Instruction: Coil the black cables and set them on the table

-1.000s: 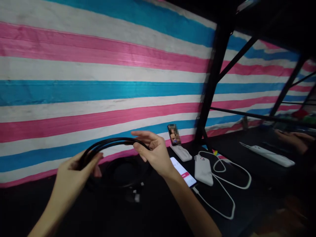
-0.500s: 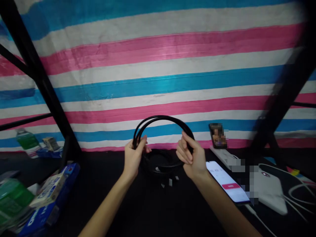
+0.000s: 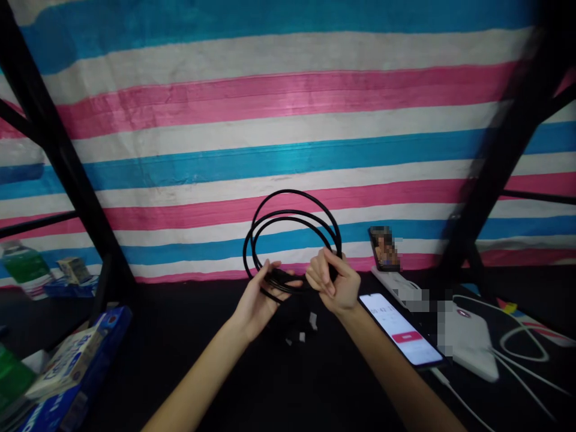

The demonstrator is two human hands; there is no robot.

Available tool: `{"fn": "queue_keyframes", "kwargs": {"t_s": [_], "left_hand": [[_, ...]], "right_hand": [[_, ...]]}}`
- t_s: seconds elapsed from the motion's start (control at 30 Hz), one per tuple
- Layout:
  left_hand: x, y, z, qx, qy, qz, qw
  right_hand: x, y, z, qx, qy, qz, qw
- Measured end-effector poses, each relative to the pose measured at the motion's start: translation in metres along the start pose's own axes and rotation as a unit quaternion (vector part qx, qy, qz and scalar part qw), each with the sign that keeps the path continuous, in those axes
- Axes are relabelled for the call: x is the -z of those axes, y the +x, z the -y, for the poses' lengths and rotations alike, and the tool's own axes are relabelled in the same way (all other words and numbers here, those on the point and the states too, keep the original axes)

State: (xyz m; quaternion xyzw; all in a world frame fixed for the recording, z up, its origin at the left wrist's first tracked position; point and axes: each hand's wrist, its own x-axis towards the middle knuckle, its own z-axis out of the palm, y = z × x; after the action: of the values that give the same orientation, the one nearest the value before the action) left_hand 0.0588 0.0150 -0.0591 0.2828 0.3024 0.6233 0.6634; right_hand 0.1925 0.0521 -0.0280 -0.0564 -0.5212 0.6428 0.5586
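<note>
We hold a black cable (image 3: 288,212) up in front of us, just above the desk, its smooth round cord wound into several springy loops, one arching higher than the rest. Our left hand (image 3: 261,303) is turned palm upward, its fingers loosely bent about the lower left strands. Our right hand (image 3: 336,282) has its fingers curled in, pinching the gathered strands at the coil's right side. Beneath, we see small pale pieces (image 3: 313,321), blocky in shape, against the matte, dark desk (image 3: 292,390).

To our right lies a flat glass-faced phone (image 3: 402,331) with a lit white screen, a thin white cord (image 3: 463,393) at its near end. Beside it rests a white slab with rounded corners (image 3: 474,345); behind, a second phone (image 3: 384,251) leans upright. To our left are a blue carton (image 3: 112,336) and a clear bottle (image 3: 27,270) of green liquid. Beyond hangs creased, faintly glossy striped sheeting (image 3: 288,132), between black straight-edged posts (image 3: 67,162).
</note>
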Motion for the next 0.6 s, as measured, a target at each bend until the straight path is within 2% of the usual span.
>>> {"fn": "queue_keyframes", "kwargs": {"t_s": [0.07, 0.17, 0.3, 0.37, 0.47, 0.53, 0.6], "left_hand": [[0.002, 0.002, -0.002, -0.078, 0.035, -0.034, 0.996], [0.008, 0.006, -0.004, -0.169, 0.081, -0.091, 0.978], [0.017, 0.01, -0.013, -0.27, 0.179, -0.155, 0.933], [0.022, 0.01, -0.019, -0.294, 0.231, -0.167, 0.912], [0.027, 0.009, -0.03, -0.319, 0.287, -0.184, 0.884], [0.029, 0.007, -0.036, -0.333, 0.317, -0.199, 0.865], [0.03, 0.003, -0.042, -0.343, 0.357, -0.217, 0.841]], "right_hand": [[0.005, 0.006, -0.005, -0.017, -0.028, -0.018, 0.999], [0.013, 0.015, -0.011, -0.034, -0.091, -0.08, 0.992], [0.023, 0.018, -0.015, -0.023, -0.219, -0.111, 0.969], [0.026, 0.017, -0.014, 0.024, -0.302, -0.123, 0.945], [0.026, 0.012, -0.013, 0.098, -0.453, -0.127, 0.877], [0.024, 0.01, -0.012, 0.105, -0.523, -0.109, 0.839], [0.022, 0.009, -0.01, 0.092, -0.547, -0.103, 0.826]]}}
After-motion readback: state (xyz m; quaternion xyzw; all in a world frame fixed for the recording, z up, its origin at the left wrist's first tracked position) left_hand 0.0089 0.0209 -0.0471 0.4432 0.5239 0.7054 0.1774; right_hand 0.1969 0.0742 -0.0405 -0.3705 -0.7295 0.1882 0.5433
